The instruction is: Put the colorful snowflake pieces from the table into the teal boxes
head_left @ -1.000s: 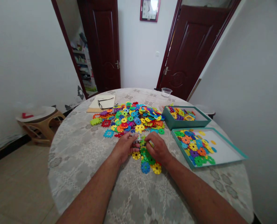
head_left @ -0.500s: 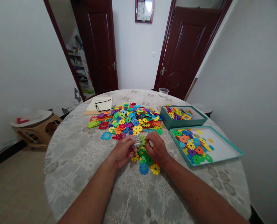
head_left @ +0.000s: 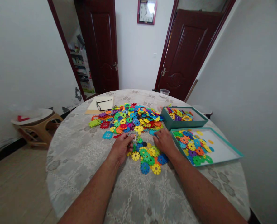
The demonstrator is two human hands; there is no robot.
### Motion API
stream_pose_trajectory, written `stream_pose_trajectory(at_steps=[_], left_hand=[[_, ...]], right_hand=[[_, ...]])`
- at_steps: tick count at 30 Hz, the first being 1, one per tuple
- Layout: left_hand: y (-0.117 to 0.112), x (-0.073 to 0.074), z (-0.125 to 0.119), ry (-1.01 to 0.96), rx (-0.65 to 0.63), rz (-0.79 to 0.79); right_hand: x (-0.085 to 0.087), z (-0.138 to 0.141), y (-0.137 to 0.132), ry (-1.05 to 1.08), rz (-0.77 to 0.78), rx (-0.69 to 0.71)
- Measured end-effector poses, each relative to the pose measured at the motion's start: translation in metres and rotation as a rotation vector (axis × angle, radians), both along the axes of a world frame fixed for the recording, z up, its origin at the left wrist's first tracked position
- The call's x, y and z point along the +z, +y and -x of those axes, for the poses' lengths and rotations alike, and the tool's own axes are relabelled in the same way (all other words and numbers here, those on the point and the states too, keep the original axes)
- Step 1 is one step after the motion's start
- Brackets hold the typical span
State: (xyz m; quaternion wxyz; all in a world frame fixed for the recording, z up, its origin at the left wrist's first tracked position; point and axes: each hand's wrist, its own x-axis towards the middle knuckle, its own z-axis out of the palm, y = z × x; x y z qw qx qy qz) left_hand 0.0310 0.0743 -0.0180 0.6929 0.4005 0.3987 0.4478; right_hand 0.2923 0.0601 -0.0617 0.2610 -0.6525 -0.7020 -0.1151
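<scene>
Between the thumb and fingers of my left hand (head_left: pixel 122 145) is a grey square building piece (head_left: pixel 134 136) with openings in it. My right hand (head_left: pixel 163 140) is curled low over the table, to the right of the small group; its fingertips are bunched, and what they pinch, if anything, is hidden. A light-blue piece (head_left: pixel 153 132) lies just beyond those fingers. Below and between my hands spreads a small group of flower-shaped discs, among them a yellow disc (head_left: pixel 156 169), a blue disc (head_left: pixel 145 168) and a green disc (head_left: pixel 146 156).
Past my hands rises a large heap of mixed coloured pieces (head_left: pixel 129 119). At right stand a teal box (head_left: pixel 185 124) with pieces inside and its shallow lid (head_left: pixel 224 149) holding more discs. Glasses (head_left: pixel 103 105) rest on paper at back left; a clear bowl (head_left: pixel 164 92) stands far back.
My right hand has moved right, away from the grey piece, uncovering more of the small group of discs. My left hand still holds the grey piece, slightly further left and up.
</scene>
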Motion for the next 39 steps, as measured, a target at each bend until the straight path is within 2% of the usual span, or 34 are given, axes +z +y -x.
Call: stream_pose_trajectory(at_steps=[4,9,13,18,21,24,27,32,35,37,39], left_hand=[[-0.001,0.001,-0.001,-0.019,0.011,0.004],[-0.001,-0.002,-0.002,0.026,0.003,-0.023],[-0.001,-0.005,-0.003,0.075,0.002,-0.046],[-0.006,0.000,-0.005,0.060,-0.096,-0.082],[-0.008,0.002,-0.007,0.098,-0.110,-0.150],[-0.009,0.001,-0.009,0.195,-0.073,-0.213],[-0.009,0.001,-0.011,0.259,-0.050,-0.254],[-0.011,0.002,-0.011,0.336,-0.097,-0.267],[-0.010,0.001,-0.007,0.372,-0.031,-0.319],[-0.008,0.001,-0.005,0.419,0.029,-0.393],[-0.006,0.001,-0.003,0.482,0.061,-0.465]], right_hand=[[0.002,0.009,-0.004,-0.009,0.036,-0.004],[0.006,0.015,-0.012,0.107,-0.015,0.122],[0.016,0.023,-0.017,0.450,-0.039,0.216],[0.026,0.044,-0.021,0.996,0.208,0.281],[0.028,0.058,-0.025,1.201,0.361,0.361],[0.033,0.068,-0.031,1.208,0.365,0.403],[0.039,0.072,-0.035,1.035,0.299,0.404],[0.045,0.068,-0.033,0.815,0.281,0.358],[0.056,0.051,-0.020,0.840,0.374,0.290],[0.071,0.031,-0.002,0.932,0.438,0.218],[0.090,0.004,0.022,1.039,0.411,0.124]])
